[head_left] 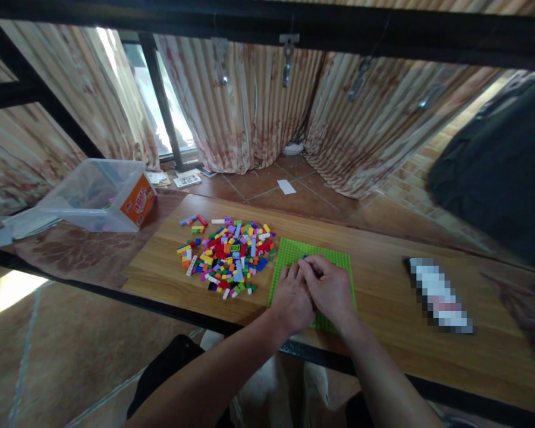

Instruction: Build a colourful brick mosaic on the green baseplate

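A green studded baseplate lies on the wooden board in front of me. Both of my hands rest over it, close together and touching. My left hand has its back up and its fingers curled down toward the plate. Beside it, my right hand is closed, with thumb and forefinger near the left fingertips. Whatever sits between or under the fingers is hidden. A little dark blue shows on the plate just behind my right hand. Left of the plate spreads a loose pile of colourful toy bricks.
A clear plastic bin with an orange label stands at the far left. On the board's right lies a pixelated, dark-edged object. A black metal bar crosses above, and the board's near edge has a dark frame.
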`<act>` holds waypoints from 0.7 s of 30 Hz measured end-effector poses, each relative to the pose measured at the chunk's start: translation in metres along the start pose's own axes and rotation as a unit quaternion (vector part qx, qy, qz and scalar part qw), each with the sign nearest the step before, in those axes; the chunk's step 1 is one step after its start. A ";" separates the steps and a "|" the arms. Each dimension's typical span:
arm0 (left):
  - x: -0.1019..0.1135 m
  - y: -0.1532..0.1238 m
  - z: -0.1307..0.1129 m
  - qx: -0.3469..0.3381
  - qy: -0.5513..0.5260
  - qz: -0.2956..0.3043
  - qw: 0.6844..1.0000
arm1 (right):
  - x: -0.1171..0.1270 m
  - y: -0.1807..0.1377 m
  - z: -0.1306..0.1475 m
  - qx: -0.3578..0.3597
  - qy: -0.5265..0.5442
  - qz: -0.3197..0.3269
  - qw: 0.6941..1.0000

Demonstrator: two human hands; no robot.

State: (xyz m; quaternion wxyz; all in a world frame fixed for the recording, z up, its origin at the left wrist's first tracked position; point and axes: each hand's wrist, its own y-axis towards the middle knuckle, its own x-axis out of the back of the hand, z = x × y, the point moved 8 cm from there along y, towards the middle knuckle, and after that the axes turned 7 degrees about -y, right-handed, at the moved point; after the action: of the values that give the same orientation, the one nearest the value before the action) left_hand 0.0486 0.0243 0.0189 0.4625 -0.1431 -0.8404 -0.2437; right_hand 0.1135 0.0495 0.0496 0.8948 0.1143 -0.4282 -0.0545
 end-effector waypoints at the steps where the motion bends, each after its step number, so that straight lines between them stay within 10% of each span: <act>1: 0.000 0.000 0.000 0.001 0.000 -0.002 1.000 | 0.000 0.000 0.001 0.002 -0.001 0.003 1.000; 21: 0.000 0.000 0.000 0.011 0.005 0.006 1.000 | 0.002 0.000 0.003 0.014 -0.012 -0.008 1.000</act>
State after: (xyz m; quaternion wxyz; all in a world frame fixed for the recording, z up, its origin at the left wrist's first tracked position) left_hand 0.0483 0.0243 0.0187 0.4695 -0.1421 -0.8400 -0.2319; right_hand 0.1126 0.0488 0.0529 0.8873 0.1299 -0.4388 -0.0574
